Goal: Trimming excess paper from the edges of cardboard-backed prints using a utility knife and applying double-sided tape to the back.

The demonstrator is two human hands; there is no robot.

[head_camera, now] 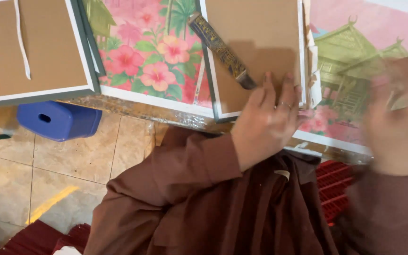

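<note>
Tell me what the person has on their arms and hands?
Both arms wear long, loose, dark brown sleeves. The left hand is bare except for a thin ring on one finger. The right hand is too blurred to show any ring; its brown sleeve reaches the wrist.

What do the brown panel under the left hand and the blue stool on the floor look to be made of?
The brown panel, which the left hand presses flat, looks like matte cardboard or fibreboard: an even tan face with no sheen, edged in white. The blue stool looks like moulded plastic, going by its uniform colour, rounded corners and a slot in its top. The right hand is too blurred to judge.
</note>
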